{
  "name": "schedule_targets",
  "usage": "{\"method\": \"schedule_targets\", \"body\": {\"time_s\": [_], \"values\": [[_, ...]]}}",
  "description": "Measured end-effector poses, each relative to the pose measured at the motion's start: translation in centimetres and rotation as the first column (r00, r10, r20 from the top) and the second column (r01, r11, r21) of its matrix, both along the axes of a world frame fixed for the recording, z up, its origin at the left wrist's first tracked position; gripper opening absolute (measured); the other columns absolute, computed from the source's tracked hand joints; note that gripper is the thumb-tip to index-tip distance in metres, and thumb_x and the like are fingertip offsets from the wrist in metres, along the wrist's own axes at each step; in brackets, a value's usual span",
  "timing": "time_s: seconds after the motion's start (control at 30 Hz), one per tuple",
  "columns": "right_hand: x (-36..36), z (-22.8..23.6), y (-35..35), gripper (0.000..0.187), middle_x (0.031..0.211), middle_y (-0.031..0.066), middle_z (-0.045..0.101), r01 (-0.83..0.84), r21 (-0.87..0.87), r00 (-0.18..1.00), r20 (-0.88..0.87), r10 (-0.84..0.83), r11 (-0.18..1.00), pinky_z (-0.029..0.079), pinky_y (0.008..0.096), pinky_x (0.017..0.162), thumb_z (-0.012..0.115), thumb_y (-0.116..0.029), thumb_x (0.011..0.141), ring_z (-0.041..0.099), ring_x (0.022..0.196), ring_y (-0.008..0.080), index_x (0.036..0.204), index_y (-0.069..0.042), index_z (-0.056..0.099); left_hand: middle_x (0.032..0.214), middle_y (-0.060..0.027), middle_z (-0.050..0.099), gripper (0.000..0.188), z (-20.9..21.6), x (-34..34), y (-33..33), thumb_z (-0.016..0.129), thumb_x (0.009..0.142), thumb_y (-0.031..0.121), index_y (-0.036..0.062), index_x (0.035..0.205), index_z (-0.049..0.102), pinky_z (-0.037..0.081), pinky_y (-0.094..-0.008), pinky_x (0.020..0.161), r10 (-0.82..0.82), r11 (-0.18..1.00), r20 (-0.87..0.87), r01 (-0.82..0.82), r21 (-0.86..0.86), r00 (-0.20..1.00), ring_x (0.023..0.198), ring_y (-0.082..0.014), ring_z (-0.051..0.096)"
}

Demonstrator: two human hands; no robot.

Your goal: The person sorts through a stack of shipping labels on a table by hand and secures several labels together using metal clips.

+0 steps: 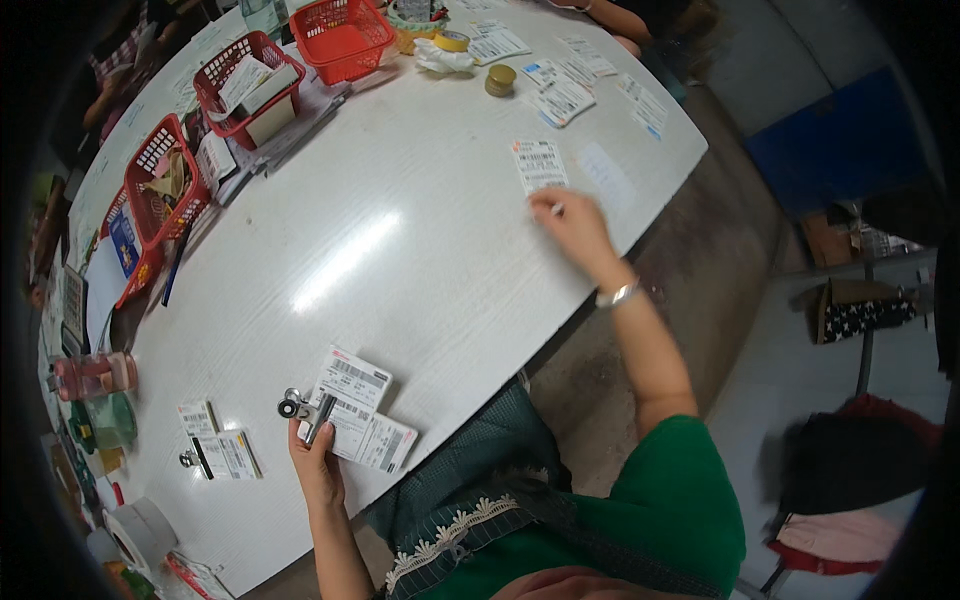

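Observation:
At the table's near edge my left hand (318,468) is closed on a stack of white printed labels (362,385). A metal bulldog clip (318,418) grips the stack, close to my thumb. My right arm reaches out to the far right. There my right hand (582,232), slightly blurred, has its fingers pinched at the lower edge of a white label (540,165) lying on the table. A second, smaller clipped bundle of labels (222,445) lies to the left of my left hand.
Red plastic baskets (345,45) with papers stand along the far left. Label stacks (560,100), a small round tin (500,80) and a yellow tape roll (452,41) lie at the back. A pink-lidded bottle (95,376) stands at left. Other people sit across the table.

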State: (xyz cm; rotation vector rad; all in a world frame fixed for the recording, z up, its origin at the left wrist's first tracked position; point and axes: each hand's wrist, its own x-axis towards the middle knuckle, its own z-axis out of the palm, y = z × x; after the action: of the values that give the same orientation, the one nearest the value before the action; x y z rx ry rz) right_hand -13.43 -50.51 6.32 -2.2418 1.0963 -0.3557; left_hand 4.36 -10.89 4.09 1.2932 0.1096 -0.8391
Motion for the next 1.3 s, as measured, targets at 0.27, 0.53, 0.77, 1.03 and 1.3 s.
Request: {"method": "schedule_targets", "body": {"time_s": [0.27, 0.53, 0.77, 1.03, 1.3], "values": [[8.5, -1.0, -13.9, 0.040, 0.084, 0.0143, 0.059, -0.501, -0.127, 0.769, -0.519, 0.373, 0.856, 0.042, 0.0420, 0.082, 0.076, -0.023, 0.059, 0.056, 0.085, 0.0325, 0.089, -0.006, 0.056, 0.104, -0.0068, 0.058, 0.035, 3.7, 0.7, -3.0, 0.059, 0.081, 0.003, 0.0023, 0.114, 0.048, 0.043, -0.0270, 0.087, 0.116, 0.989, -0.175, -0.097, 0.112, 0.978, 0.096, -0.0139, 0.056], [-1.0, -4.6, -18.6, 0.042, 0.097, 0.0234, 0.056, -0.494, -0.010, 0.738, -0.535, 0.412, 0.870, 0.042, 0.0430, 0.083, 0.071, -0.013, 0.069, 0.053, 0.092, 0.0361, 0.102, 0.006, 0.055, 0.105, -0.0075, 0.058, 0.034, 1.2, 2.1, 2.3, 0.055, 0.081, -0.005, 0.0016, 0.113, 0.046, 0.047, -0.0266, 0.080, 0.534, 0.815, 0.024, -0.523, 0.249, 0.845, 0.094, -0.0144, 0.057], [-0.8, -3.2, -14.5, 0.045, 0.104, 0.0213, 0.061, -0.105, 0.037, 0.893, -0.435, 0.111, 0.994, 0.044, 0.0354, 0.085, 0.067, -0.017, 0.078, 0.058, 0.096, 0.0293, 0.111, 0.010, 0.053, 0.111, -0.0170, 0.052, 0.046, -4.1, 9.8, 8.9, 0.068, 0.071, 0.002, -0.0022, 0.112, 0.048, 0.043, -0.0343, 0.088, 0.047, 0.452, 0.666, -0.610, 0.651, 0.745, 0.104, -0.0270, 0.051], [15.7, 1.8, 12.6, 0.026, 0.084, 0.0062, 0.064, -0.184, 0.612, 0.919, -0.170, 0.356, 0.769, 0.048, 0.0263, 0.069, 0.064, -0.016, 0.082, 0.060, 0.074, 0.0138, 0.099, 0.002, 0.058, 0.100, -0.0174, 0.052, 0.066, -4.6, 14.3, 11.3, 0.083, 0.055, 0.024, 0.0018, 0.109, 0.052, 0.045, -0.0361, 0.082, 0.040, 0.506, 0.204, -0.196, 0.840, 0.978, 0.095, -0.0305, 0.053], [36.5, 6.5, 34.8, 0.016, 0.144, 0.0158, 0.028, -0.986, 0.165, -0.015, -0.171, 0.985, 0.014, 0.014, 0.0540, 0.105, 0.074, -0.017, 0.064, 0.018, 0.133, 0.0404, 0.078, -0.010, 0.069, 0.106, -0.0100, 0.057, 0.053, -2.3, 12.7, 13.1, 0.074, 0.072, 0.014, 0.0014, 0.115, 0.046, 0.043, -0.0303, 0.086, 0.358, 0.885, 0.242, -0.410, 0.221, 0.902, 0.099, -0.0165, 0.054]]}}
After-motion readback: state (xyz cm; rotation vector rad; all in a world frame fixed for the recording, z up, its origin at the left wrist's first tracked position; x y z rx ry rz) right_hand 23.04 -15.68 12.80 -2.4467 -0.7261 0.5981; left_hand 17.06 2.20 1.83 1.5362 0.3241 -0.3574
